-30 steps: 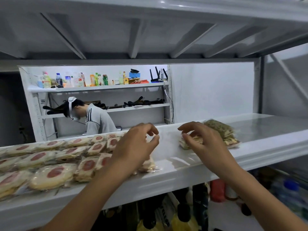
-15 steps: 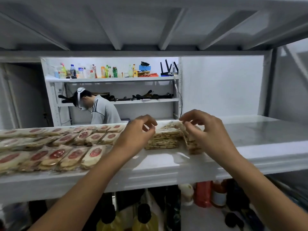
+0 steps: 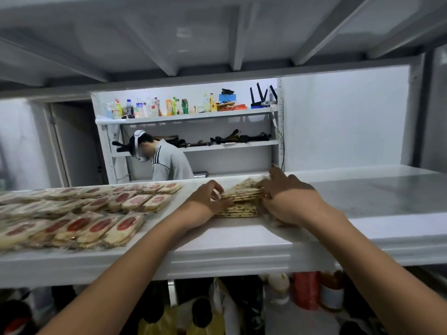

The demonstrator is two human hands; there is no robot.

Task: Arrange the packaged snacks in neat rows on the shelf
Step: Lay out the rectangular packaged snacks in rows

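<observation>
Head view, the only feed I had. The speckled cracker packs (image 3: 242, 195) sat in a small stack near the middle of the white shelf (image 3: 242, 245), set back from its front lip. Both hands were on them. The left hand (image 3: 208, 201) pinched the left end of the top pack between curled fingers and thumb. The right hand (image 3: 287, 201) was wrapped round the right end of the stack, with one finger lifted clear behind. The back of that hand hid that end of the packs from me.

Well apart to the left, the red-labelled snack packs (image 3: 101, 213) lay in overlapping rows running back across the shelf. The ribbed underside of the upper shelf (image 3: 217, 32) closed off the top of my picture. Past the shelf, a person in a grey top (image 3: 169, 163) bent forward before a back rack (image 3: 193, 116). It carried coloured bottles (image 3: 150, 108), a black router (image 3: 262, 96) with upright antennas, and dark straps (image 3: 239, 138) one level down. Under the shelf, jars (image 3: 304, 291) stood in shadow, too blurred to read.

The shelf looked like glossy painted metal with a rolled front edge. The crackers were flat and square-cornered, pale with dark flecks, in clear film. The red-labelled packs were shiny and slim, each with a red oval.
</observation>
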